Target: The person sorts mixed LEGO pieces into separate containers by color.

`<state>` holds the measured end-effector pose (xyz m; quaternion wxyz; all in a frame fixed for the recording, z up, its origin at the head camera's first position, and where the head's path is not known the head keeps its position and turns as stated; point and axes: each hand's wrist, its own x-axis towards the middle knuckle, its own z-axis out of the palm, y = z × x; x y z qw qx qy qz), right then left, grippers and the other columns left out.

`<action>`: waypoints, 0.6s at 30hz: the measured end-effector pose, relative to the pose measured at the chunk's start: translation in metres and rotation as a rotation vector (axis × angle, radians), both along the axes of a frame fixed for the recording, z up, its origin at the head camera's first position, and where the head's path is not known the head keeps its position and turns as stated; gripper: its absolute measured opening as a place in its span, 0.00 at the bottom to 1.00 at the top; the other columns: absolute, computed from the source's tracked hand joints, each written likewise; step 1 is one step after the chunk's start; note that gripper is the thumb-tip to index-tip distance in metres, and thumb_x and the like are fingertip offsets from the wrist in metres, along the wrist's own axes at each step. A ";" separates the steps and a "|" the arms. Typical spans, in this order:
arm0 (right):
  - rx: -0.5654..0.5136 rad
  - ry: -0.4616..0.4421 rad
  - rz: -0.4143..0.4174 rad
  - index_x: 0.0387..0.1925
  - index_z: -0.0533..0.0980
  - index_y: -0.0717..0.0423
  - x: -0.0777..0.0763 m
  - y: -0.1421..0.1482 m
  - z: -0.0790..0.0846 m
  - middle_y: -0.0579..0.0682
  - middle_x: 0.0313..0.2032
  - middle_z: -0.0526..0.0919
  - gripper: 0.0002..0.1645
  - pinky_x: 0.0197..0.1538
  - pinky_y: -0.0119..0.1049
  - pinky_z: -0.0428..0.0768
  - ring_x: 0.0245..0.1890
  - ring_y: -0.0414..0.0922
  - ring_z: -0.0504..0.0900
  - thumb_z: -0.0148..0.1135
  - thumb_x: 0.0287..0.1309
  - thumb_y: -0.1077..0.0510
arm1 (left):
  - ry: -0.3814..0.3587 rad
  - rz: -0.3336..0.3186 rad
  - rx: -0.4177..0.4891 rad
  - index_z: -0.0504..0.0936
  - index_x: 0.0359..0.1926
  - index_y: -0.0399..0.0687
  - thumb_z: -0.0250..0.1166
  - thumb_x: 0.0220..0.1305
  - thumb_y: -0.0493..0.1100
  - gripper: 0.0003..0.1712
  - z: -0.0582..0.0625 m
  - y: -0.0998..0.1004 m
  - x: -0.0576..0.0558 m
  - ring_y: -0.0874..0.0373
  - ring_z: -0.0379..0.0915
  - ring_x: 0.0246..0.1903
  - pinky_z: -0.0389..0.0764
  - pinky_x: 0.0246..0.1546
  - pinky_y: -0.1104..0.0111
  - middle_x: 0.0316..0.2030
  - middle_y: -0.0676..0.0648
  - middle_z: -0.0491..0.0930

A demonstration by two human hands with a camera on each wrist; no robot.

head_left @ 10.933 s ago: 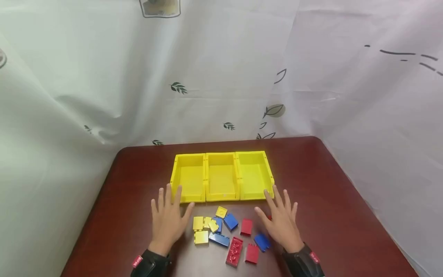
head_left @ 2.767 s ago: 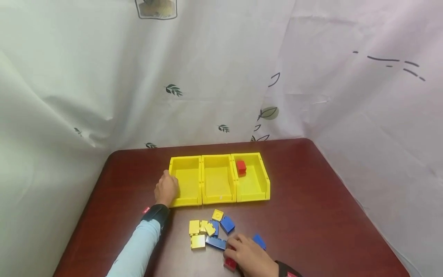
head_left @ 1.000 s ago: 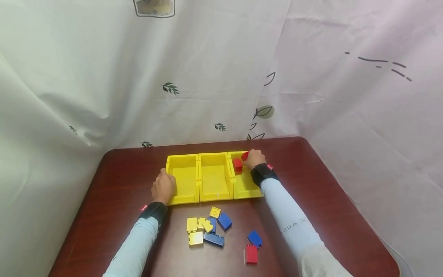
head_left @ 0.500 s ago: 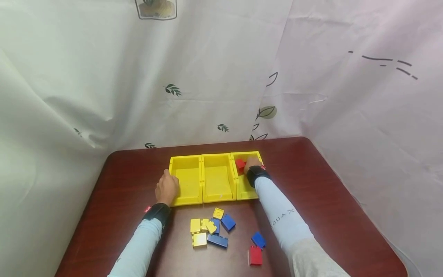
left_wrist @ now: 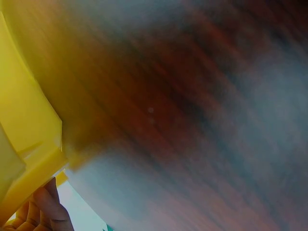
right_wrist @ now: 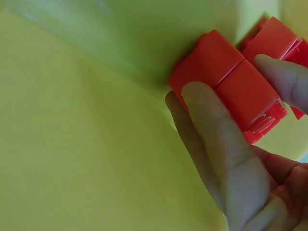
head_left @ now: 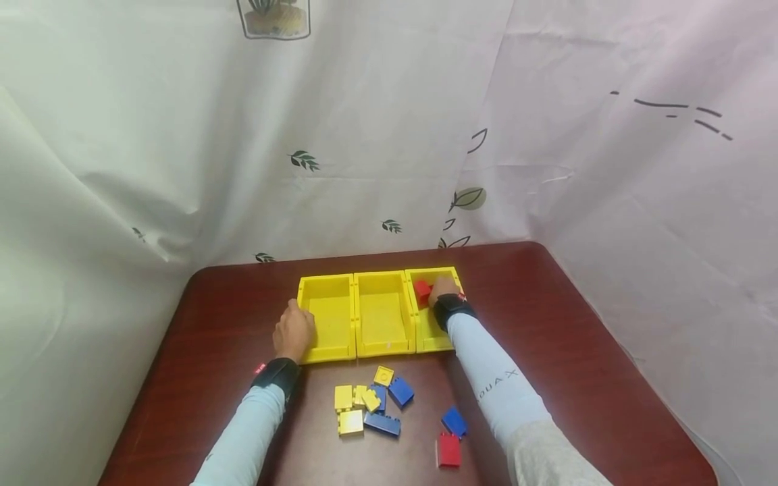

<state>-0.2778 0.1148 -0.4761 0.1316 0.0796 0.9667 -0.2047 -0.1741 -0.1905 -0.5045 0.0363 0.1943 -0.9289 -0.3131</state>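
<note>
In the head view I'm counting three yellow bins (head_left: pixel 381 318) on the bench (head_left: pixel 583 371) and, lying before them, five yellow bricks (head_left: pixel 350 423), four blue bricks (head_left: pixel 382 424) and one red brick (head_left: pixel 450 451). In the left wrist view my left grip (left_wrist: pixel 45 211) is curling round the left bin (left_wrist: pixel 29 91); in the right, my right grip (right_wrist: pixel 240 178) is pinching a red block (right_wrist: pixel 228 77) inside the right bin (right_wrist: pixel 96 159).

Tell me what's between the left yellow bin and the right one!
In the head view, the middle bin sits between the left bin and the right bin, and it's empty.
</note>
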 end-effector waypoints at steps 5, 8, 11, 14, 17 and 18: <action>-0.012 -0.013 -0.003 0.42 0.80 0.59 0.003 0.002 0.000 0.56 0.38 0.83 0.10 0.43 0.42 0.80 0.35 0.53 0.79 0.61 0.59 0.60 | -0.002 -0.003 -0.005 0.61 0.63 0.38 0.48 0.72 0.45 0.23 -0.001 0.002 0.001 0.39 0.76 0.41 0.78 0.54 0.46 0.49 0.35 0.75; -0.032 -0.015 -0.009 0.43 0.80 0.59 0.007 0.002 0.011 0.55 0.38 0.82 0.12 0.46 0.43 0.80 0.35 0.53 0.79 0.64 0.57 0.58 | -0.004 -0.004 -0.006 0.61 0.63 0.37 0.48 0.72 0.45 0.24 -0.001 0.002 0.001 0.39 0.76 0.41 0.77 0.54 0.46 0.49 0.34 0.75; -0.020 0.031 0.023 0.44 0.81 0.61 0.013 0.001 0.036 0.56 0.37 0.82 0.16 0.45 0.43 0.82 0.33 0.53 0.80 0.67 0.56 0.56 | 0.002 -0.001 -0.004 0.61 0.63 0.37 0.48 0.72 0.45 0.23 -0.001 0.000 0.000 0.39 0.76 0.41 0.77 0.54 0.45 0.49 0.34 0.75; -0.006 0.083 0.075 0.51 0.78 0.62 0.026 -0.002 0.068 0.59 0.39 0.83 0.23 0.43 0.44 0.83 0.32 0.52 0.81 0.67 0.58 0.53 | 0.007 0.000 -0.004 0.61 0.62 0.37 0.49 0.72 0.45 0.23 -0.001 -0.001 0.000 0.39 0.76 0.41 0.78 0.54 0.46 0.48 0.34 0.75; -0.029 0.122 0.162 0.59 0.74 0.60 0.053 -0.001 0.092 0.59 0.45 0.83 0.30 0.42 0.44 0.83 0.33 0.51 0.82 0.66 0.59 0.49 | 0.004 -0.009 -0.006 0.61 0.62 0.37 0.48 0.72 0.45 0.23 -0.001 -0.003 -0.001 0.39 0.76 0.40 0.79 0.52 0.46 0.47 0.34 0.75; -0.036 0.149 0.197 0.61 0.73 0.59 0.064 -0.001 0.097 0.58 0.47 0.83 0.32 0.44 0.44 0.83 0.35 0.50 0.81 0.67 0.59 0.48 | 0.005 -0.013 -0.007 0.61 0.62 0.37 0.48 0.72 0.45 0.23 -0.001 -0.003 -0.001 0.39 0.76 0.40 0.79 0.52 0.46 0.47 0.34 0.75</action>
